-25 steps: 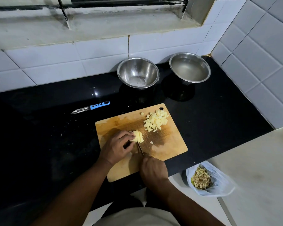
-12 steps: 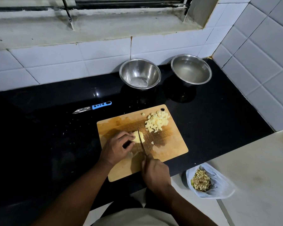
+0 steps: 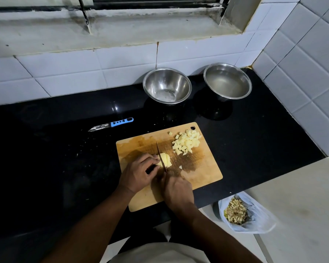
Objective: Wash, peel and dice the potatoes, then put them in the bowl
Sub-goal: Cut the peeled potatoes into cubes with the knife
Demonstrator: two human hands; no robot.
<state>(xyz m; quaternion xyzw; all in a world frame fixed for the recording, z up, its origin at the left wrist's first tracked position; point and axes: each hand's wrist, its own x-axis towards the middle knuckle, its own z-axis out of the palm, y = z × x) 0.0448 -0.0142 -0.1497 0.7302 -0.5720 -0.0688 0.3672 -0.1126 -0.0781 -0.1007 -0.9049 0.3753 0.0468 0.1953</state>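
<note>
while the peeler (image 3: 112, 124) lies idle on the counter (image 3: 254, 149) well off to the left, the work sits on the board (image 3: 203, 173): the left hand (image 3: 141, 172) has its fingers curled down on the potato piece (image 3: 165, 160), pinning it at its left side, and the right hand (image 3: 178, 188), just beside and nearer the body, is wrapped round the knife (image 3: 160, 155) handle. the blade runs away from the body, edge down through the piece right against the left fingertips, so each coming cut should creep leftward toward those fingers. up and right of the piece lies the diced pile (image 3: 187, 142), still on the board. beyond it stand an empty bowl (image 3: 167, 86) and, further right, a water bowl (image 3: 227, 81); no dice are in either yet.
</note>
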